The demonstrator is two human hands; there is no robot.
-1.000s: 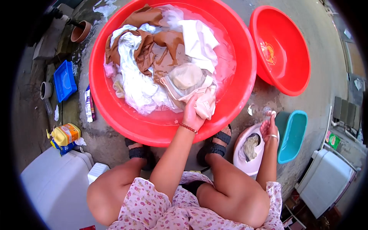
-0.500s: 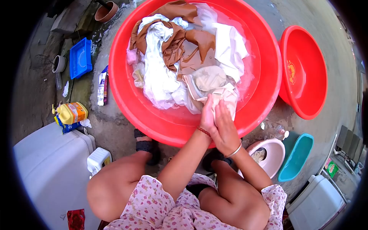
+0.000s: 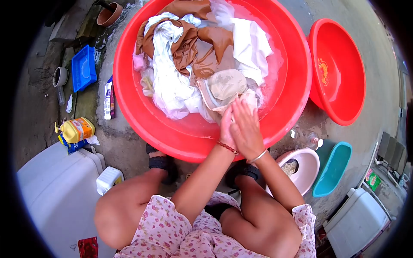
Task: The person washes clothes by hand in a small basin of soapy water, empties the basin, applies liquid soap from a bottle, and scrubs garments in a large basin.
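- a second ago the right hand (image 3: 245, 129) was out beside the pink basin (image 3: 310, 161); now it lies over the left hand (image 3: 226, 129), so the work has gone from one hand to two
- the right hand is flattened, its fingers straight, the back of it turned up and the palm pressed down
- the left hand sits partly beneath, against the other; whether its fingers grip cloth between the palms, i cannot tell
- the pale pink-beige garment (image 3: 227, 84) is in the near part of the big red washtub (image 3: 297, 86), at the fingertips, its rounded bulge just beyond them
- the small pale strip that showed by the fingertips half a second ago is now out of sight
- the brown cloth (image 3: 185, 45) and twisted white cloth (image 3: 165, 64) lie as before, so only the garment seems to be getting attention
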